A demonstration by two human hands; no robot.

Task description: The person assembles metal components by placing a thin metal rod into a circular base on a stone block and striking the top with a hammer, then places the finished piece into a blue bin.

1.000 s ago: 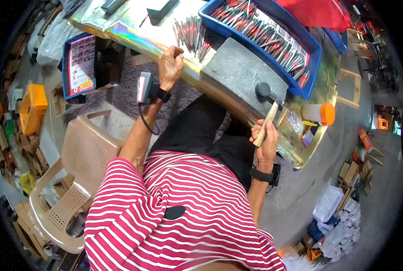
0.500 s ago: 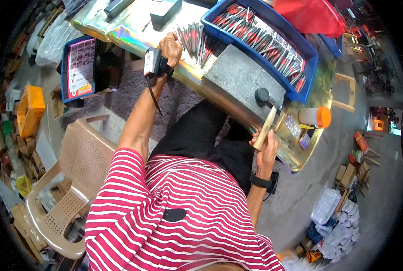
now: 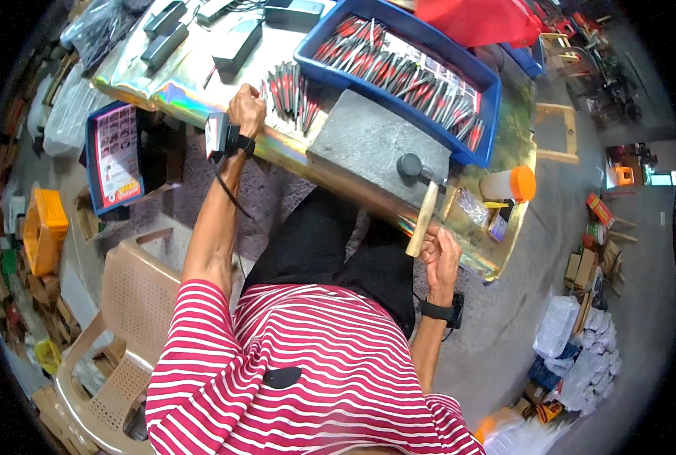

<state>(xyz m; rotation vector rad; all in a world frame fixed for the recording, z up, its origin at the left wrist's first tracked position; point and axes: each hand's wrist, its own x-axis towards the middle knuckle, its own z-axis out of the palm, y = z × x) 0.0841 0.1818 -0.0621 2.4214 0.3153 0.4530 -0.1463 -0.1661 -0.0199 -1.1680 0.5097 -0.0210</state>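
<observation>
My right hand grips the wooden handle of a hammer whose dark head rests on a grey stone slab on the shiny table. My left hand reaches over the table's near edge, fingers curled, right beside a loose pile of red-and-black pliers. Whether it holds one is hidden. A small device is strapped to the left wrist.
A blue tray of more pliers stands behind the slab. An orange-capped white bottle sits at the table's right end. A beige plastic chair is at my left, a yellow crate and a blue box beyond it.
My left hand has moved forward from the table's edge up to the pile of pliers. The hammer in my right hand has swung down, its head now on the slab.
</observation>
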